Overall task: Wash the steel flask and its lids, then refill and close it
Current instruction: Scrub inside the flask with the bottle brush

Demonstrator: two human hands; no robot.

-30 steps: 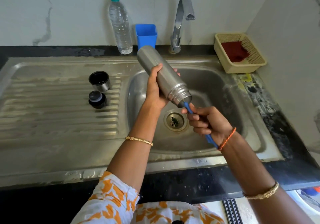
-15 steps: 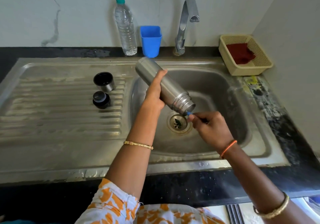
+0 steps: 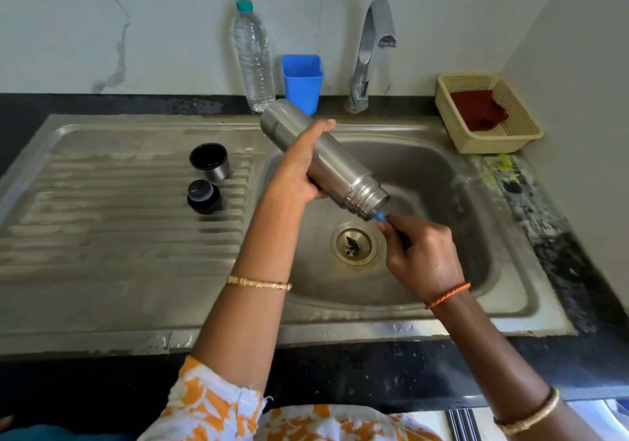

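Observation:
The steel flask (image 3: 335, 165) is held tilted over the sink basin (image 3: 432, 182), its open mouth pointing down to the right. My left hand (image 3: 299, 171) grips its body from the left. My right hand (image 3: 420, 256) is closed around a blue brush handle (image 3: 380, 216), just below the mouth; only a short blue stub shows and the brush end is hidden inside the flask. The steel cup lid (image 3: 209, 161) and the black stopper lid (image 3: 203, 197) stand on the drainboard, left of the basin.
A tap (image 3: 369, 49) rises behind the basin with no water visible. A clear plastic water bottle (image 3: 253, 56) and a blue cup (image 3: 302, 81) stand at the wall. A cream basket (image 3: 490, 141) holding a red cloth sits at the right. The drain (image 3: 354, 243) lies under my hands.
The brush has gone deeper into the flask, and my right hand has moved up close to the mouth. The flask has dropped lower over the basin.

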